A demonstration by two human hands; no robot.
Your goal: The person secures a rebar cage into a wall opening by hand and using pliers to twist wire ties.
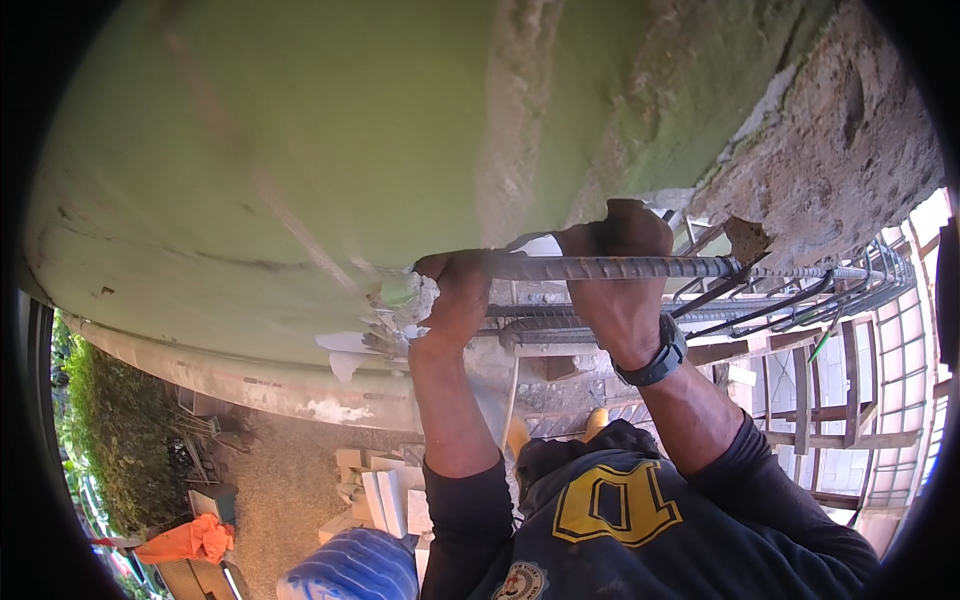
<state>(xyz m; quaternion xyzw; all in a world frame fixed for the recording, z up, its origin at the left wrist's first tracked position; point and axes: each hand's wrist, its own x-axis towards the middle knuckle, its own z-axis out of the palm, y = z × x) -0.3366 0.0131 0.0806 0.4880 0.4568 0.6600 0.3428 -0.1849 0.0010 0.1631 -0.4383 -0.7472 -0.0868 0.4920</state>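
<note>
A ribbed steel reinforcing bar (620, 267) runs sideways along the broken lower edge of a pale green wall (300, 130). My left hand (457, 300) is closed at the bar's left end, beside a chipped white and grey patch of the wall (420, 300). Most of its fingers are turned away from view. Further right, my right hand (620, 240) reaches up behind the same bar, which crosses in front of it. Its fingers are in shadow against the wall edge, so their grip is hidden. A dark watch sits on my right wrist.
More bars tied into a cage (840, 290) extend right, below rough broken concrete (830, 150). Wooden framing (850, 400) stands at the lower right. Below left are a blue wrapped bundle (350, 570), pale blocks (385, 500), orange cloth (195, 540) and bushes (120, 430).
</note>
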